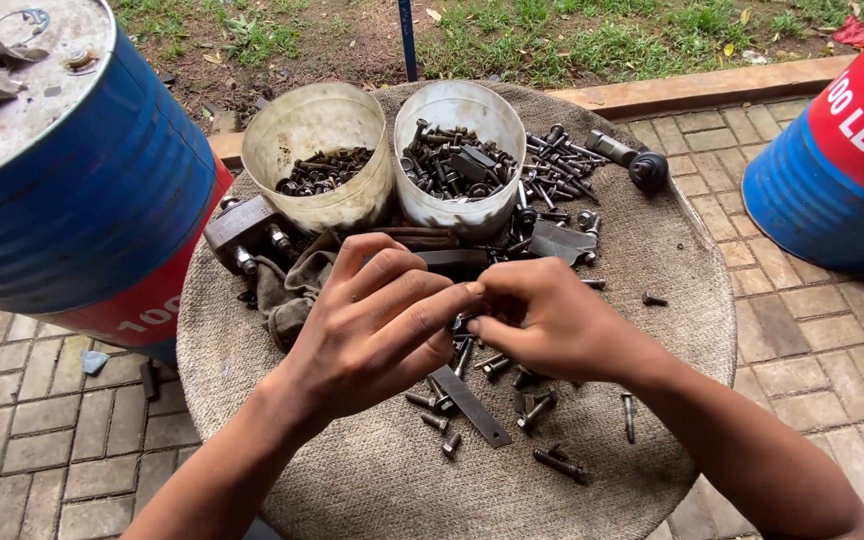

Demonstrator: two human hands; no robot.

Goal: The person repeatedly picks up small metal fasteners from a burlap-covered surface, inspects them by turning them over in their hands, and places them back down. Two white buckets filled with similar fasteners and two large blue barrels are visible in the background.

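Rusty small bolt (471,322) is pinched between left hand (377,320) and right hand (542,320) fingertips, both closed on it, above loose bolts (512,395).

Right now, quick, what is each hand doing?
Left hand: fingers bent, pinching a small dark metal part, mostly hidden.
Right hand: closed, pinching the same part.

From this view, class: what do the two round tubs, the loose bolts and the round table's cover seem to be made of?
Tubs: probably plastic, off-white, grimy, thin-walled.
Bolts: likely steel, dark, dull, some rusty.
Cover: coarse woven cloth, maybe burlap, visible weave.
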